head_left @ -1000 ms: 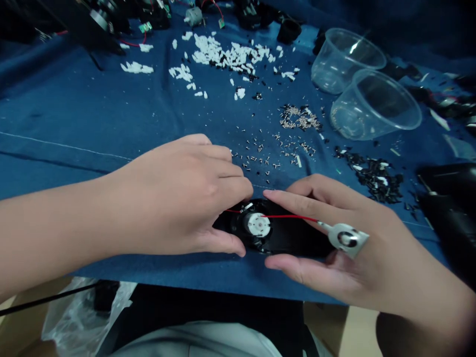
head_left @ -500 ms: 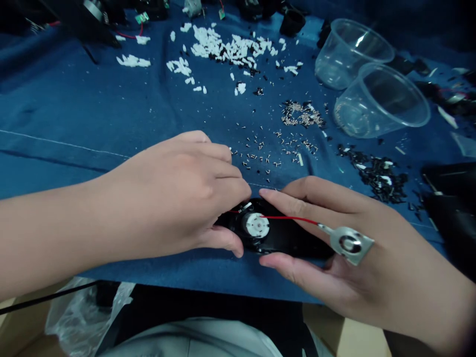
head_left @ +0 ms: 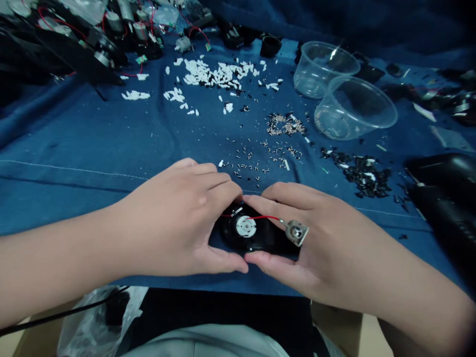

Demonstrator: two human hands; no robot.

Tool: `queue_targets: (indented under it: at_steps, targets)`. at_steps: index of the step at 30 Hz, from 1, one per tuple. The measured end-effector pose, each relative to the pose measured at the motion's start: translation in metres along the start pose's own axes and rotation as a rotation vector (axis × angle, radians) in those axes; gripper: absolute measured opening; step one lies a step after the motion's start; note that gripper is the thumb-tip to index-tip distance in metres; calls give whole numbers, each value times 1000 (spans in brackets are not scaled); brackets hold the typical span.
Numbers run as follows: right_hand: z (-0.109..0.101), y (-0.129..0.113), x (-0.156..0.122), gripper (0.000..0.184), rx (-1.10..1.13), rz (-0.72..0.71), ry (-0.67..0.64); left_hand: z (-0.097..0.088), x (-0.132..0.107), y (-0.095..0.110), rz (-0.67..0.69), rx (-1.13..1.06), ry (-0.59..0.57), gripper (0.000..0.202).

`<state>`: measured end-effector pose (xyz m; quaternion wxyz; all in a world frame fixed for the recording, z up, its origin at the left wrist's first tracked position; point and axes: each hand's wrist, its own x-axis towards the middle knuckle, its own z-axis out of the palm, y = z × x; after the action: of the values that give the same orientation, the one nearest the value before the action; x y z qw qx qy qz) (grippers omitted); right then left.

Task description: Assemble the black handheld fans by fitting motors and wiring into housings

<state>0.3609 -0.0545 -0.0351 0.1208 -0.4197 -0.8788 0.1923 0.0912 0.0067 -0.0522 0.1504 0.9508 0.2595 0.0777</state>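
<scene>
My left hand (head_left: pixel 178 225) and right hand (head_left: pixel 312 238) curl around opposite ends of black casing (head_left: pixel 273 235), gripping it at near edge of blue-covered worktop (head_left: pixel 100 134); white-ended motor (head_left: pixel 246 226) sits inside, red wire (head_left: pixel 264 216) leading to metal tab (head_left: pixel 296 232) over right hand; small screws (head_left: pixel 284 125) lie scattered beyond

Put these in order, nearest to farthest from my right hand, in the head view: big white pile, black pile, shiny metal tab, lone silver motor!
1. Shiny metal tab: at your right hand.
2. Black pile: ahead, to the right.
3. Big white pile: ahead, leftward.
4. Lone silver motor: farther left, behind that pile.
</scene>
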Motion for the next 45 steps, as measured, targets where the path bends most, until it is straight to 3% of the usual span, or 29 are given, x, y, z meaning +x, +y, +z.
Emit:
queue_targets:
  at_steps: [8, 13, 20, 28, 37, 40, 45]
  targets:
    - [5, -8, -1, 41, -89, 17, 42, 5, 3, 6, -113, -127, -87, 35]
    - [4, -1, -8, 57, -44, 23, 58, 4, 3, 7, -100, -80, -71, 36]
    - [5, 5, -12, 58, -19, 33, 42, 7, 0, 10, -71, -31, -38, 40]
    - [10, -4, -10, 60, -33, 93, 36, 11, -3, 20, -197, -188, -48, 46]
    - [12, -6, 0, 62, 73, 226, -78, 26, -4, 17, -193, -108, -18, 43]
    - [14, -4, -1, 69, 98, 217, -44, 29, -4, 15, -193, -113, -8, 45]
    - [18, 1, -3, 57, 68, 123, 56, 29, -4, 12, -163, -74, 1, 49]
